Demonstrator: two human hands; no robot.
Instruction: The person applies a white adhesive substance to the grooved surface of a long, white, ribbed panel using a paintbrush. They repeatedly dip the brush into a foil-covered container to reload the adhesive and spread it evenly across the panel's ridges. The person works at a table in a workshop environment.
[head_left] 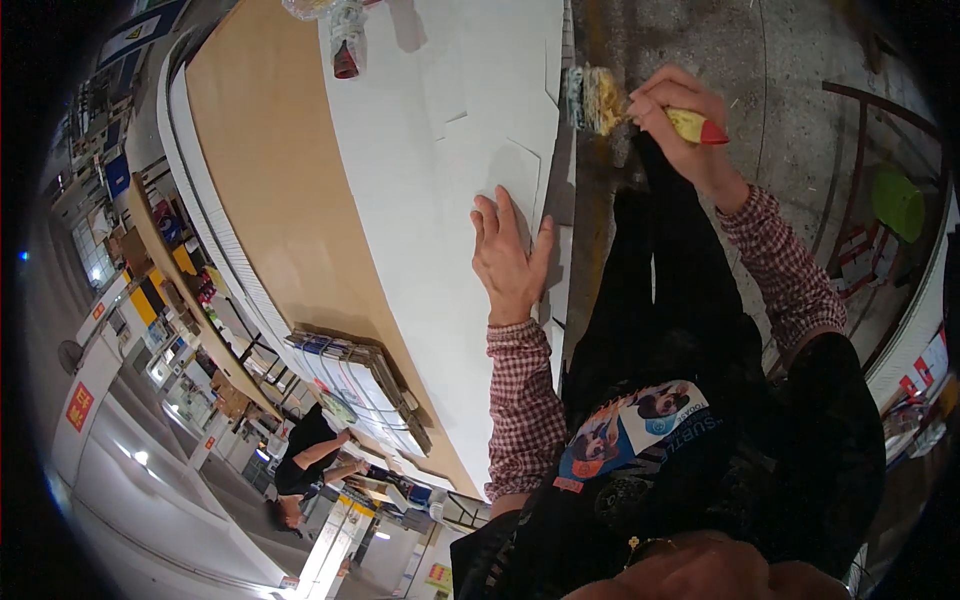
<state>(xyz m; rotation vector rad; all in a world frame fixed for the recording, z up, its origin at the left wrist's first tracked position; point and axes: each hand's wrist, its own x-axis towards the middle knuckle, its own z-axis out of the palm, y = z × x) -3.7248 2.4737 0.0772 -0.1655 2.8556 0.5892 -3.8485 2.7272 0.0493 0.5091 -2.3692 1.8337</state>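
Observation:
My left hand [508,255] rests palm down with fingers spread on a white sheet [522,168] with angled corners. That sheet lies on a broad white surface [400,150], where other cut edges show close by. Past the table's right edge, my right hand [688,118] grips a wide brush [598,100] by its handle. The handle is yellow with a red end. Its pale bristles point left toward the table edge and look coated and yellowish near the base. Whether the bristle tips touch the edge, I cannot tell.
A clear plastic bottle [346,45] with a dark red end lies at the table's far side. Tan board [285,150] borders the white surface, bearing a tied stack of flat cardboard [365,390]. Another person [308,455] works beyond it. A green seat [898,203] stands at the right.

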